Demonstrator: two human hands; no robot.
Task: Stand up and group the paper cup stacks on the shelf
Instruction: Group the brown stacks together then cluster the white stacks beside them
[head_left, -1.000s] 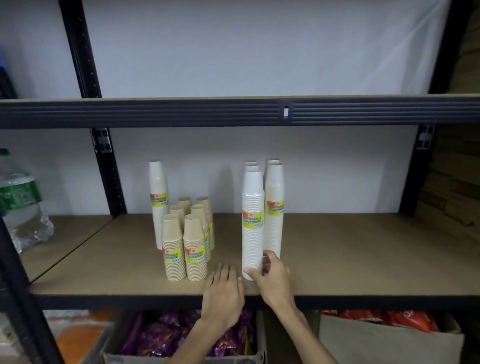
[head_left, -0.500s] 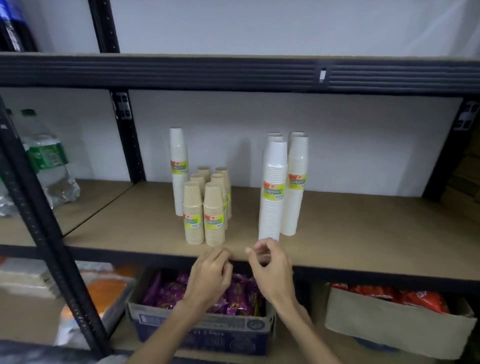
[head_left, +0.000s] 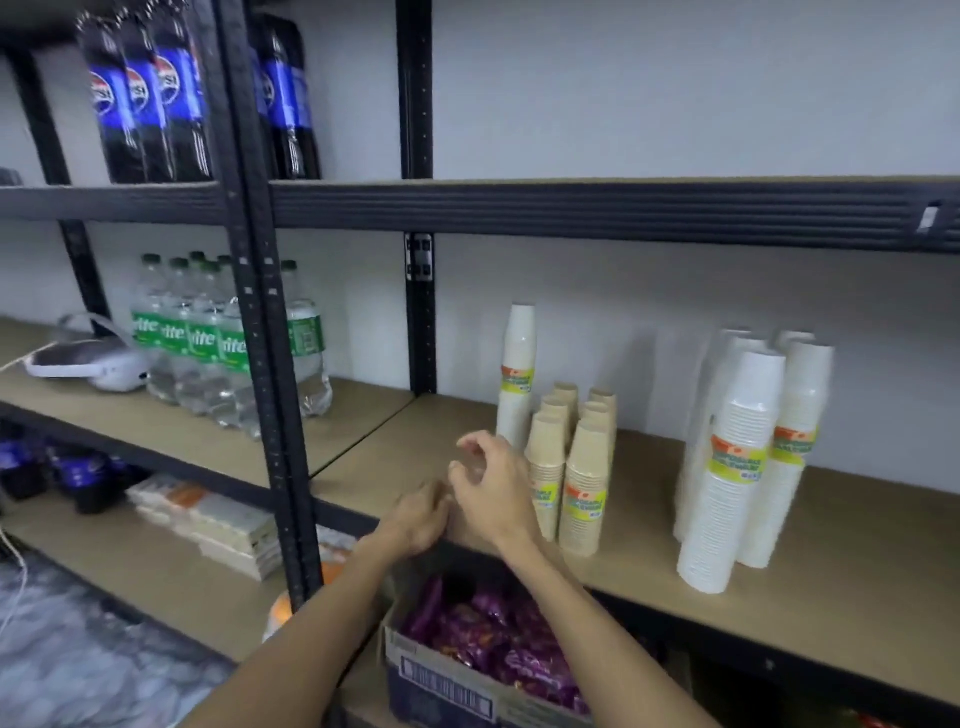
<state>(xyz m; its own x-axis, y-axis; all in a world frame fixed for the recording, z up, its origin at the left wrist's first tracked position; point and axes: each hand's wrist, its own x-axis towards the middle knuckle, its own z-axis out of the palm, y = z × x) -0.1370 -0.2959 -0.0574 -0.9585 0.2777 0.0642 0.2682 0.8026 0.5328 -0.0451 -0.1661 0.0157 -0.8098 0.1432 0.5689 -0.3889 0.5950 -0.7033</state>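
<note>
White wall is seen behind a black metal rack with wooden boards. On the middle shelf (head_left: 675, 525), all the cup stacks are stood upright. A group of short tan stacks (head_left: 571, 467) is placed near the front edge, six being visible in two rows, each wrapped with a yellow label. A single tall white stack (head_left: 517, 379) is set just behind them on their left side, touching or nearly touching the group. Well apart to the right, a cluster of tall white stacks (head_left: 748, 467) is gathered, at least four being visible, pressed close together. Both hands are held over the front edge of the shelf, left of the tan stacks. The left hand (head_left: 421, 517) is loosely curled with nothing grasped, and the right hand (head_left: 493, 483) is raised just above it, fingers bent and parted, also empty; the two appear to touch or overlap. On the neighbouring bay, green-labelled bottles (head_left: 223, 343) and a white headset (head_left: 88, 364) are kept; dark cola bottles (head_left: 150, 98) are stored above. Below, a box (head_left: 447, 686) of purple packets is seen.
</note>
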